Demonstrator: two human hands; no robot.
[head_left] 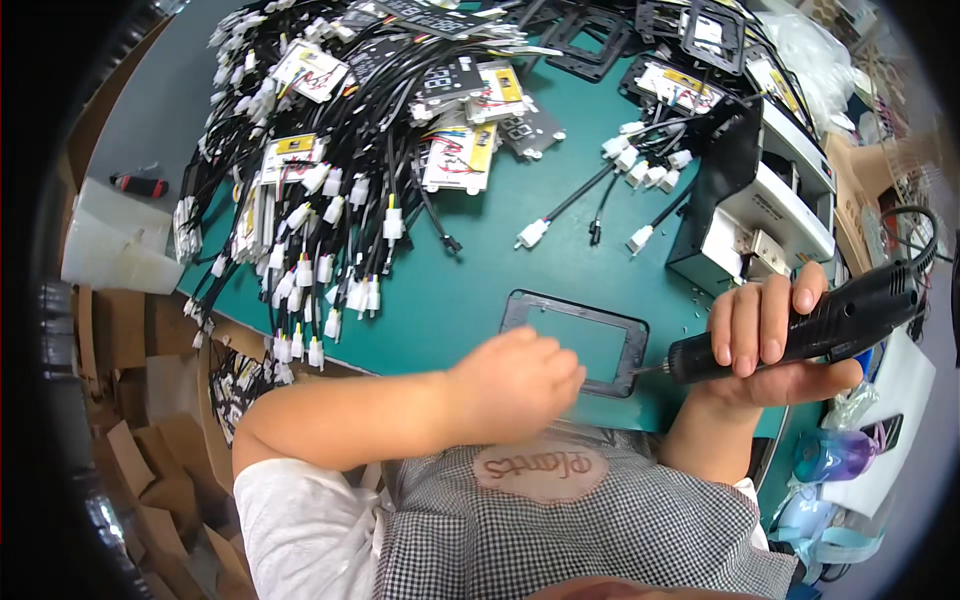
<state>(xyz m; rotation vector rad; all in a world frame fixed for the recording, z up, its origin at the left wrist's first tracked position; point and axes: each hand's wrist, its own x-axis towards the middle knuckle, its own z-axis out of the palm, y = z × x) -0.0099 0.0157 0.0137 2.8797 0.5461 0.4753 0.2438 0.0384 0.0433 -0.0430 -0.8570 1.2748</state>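
My right hand (765,335) grips a black electric screwdriver (850,315), held nearly level with its bit pointing left. The bit's tip is close to the right side of a black rectangular plastic frame (632,345), which lies on the green mat; touching or apart, I cannot tell. My left hand (520,385) is closed above the frame's lower left part and hides that corner. Its fingers are curled under and slightly blurred, so whatever they hold is hidden.
Wired display boards (460,160) with white connectors are heaped at the far left. More black frames (585,45) lie at the back. A black and white screw dispenser (790,215) stands at the right, loose screws beside it. Cardboard boxes (170,450) fill the lower left.
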